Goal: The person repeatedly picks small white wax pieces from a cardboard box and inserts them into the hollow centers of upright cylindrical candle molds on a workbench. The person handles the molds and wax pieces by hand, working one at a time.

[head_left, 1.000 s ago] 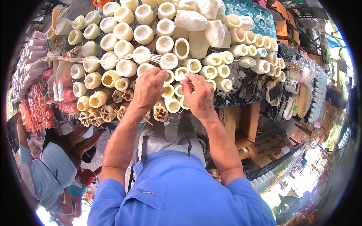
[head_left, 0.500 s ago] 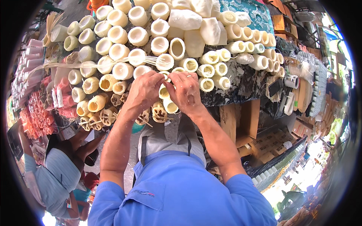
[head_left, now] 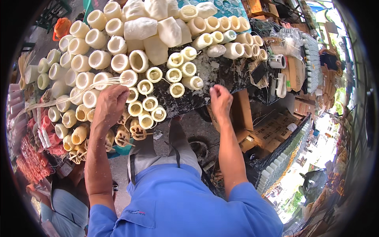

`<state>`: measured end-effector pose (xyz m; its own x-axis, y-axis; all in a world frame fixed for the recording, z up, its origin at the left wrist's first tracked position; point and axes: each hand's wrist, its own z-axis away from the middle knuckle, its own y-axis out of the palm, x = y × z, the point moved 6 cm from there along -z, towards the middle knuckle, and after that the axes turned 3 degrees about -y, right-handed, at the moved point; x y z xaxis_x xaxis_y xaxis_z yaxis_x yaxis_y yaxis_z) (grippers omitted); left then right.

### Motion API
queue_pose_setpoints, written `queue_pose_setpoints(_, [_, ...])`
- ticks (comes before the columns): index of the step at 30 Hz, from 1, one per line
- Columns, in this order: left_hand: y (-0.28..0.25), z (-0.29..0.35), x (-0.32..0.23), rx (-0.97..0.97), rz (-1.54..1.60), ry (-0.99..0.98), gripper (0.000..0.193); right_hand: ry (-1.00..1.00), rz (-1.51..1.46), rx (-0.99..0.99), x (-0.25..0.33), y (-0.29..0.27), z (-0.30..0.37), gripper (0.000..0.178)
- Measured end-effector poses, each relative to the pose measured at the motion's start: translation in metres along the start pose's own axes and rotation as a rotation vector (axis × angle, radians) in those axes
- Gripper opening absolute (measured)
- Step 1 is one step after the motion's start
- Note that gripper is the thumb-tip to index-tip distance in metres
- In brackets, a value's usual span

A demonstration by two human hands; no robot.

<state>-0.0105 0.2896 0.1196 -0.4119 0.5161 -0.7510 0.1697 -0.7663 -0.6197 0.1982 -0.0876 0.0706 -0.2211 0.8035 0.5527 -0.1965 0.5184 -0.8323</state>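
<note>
My left hand [head_left: 111, 106] is over the left part of the table, fingers curled together beside the near end of a bundle of long pale wicks [head_left: 92, 85]. Whether a wick is between its fingers cannot be seen. My right hand [head_left: 221, 100] is apart from it, at the table's front edge, its thumb and fingers closed; anything in them is hidden. Between the hands stand several cream hollow wax candles [head_left: 158, 113], some with a pale wick or tab inside. One candle [head_left: 193, 83] lies on its side nearer the right hand.
Rows of larger wax cups [head_left: 99, 60] and folded wax slabs [head_left: 141, 29] cover the far table. Brownish carved candles [head_left: 137, 130] line the front edge. Open cardboard boxes [head_left: 241, 110] stand below right. A person in a light blue top [head_left: 70, 203] is at lower left.
My hands, together at a candle before, have separated: the left moved left toward the wick bundle, the right moved right to the table edge. The whole view has shifted.
</note>
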Motion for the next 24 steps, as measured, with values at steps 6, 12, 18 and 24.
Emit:
queue_pose_setpoints(6, [-0.002,-0.003,-0.008,0.004,-0.024,-0.013,0.014,-0.243,0.327,0.028,-0.061,0.052,-0.111,0.042])
queue_pose_setpoints(12, [-0.005,-0.005,-0.007,0.021,-0.058,0.016,0.013,-0.305,0.393,0.062,-0.04,0.039,-0.115,0.027])
queue_pose_setpoints(18, [-0.006,-0.008,-0.003,0.066,-0.043,0.001,0.016,-0.195,-0.251,0.083,0.08,-0.01,-0.004,0.028])
queue_pose_setpoints(24, [-0.009,-0.014,-0.004,0.09,0.015,-0.007,0.019,-0.562,-0.296,0.301,0.214,0.04,0.071,0.026])
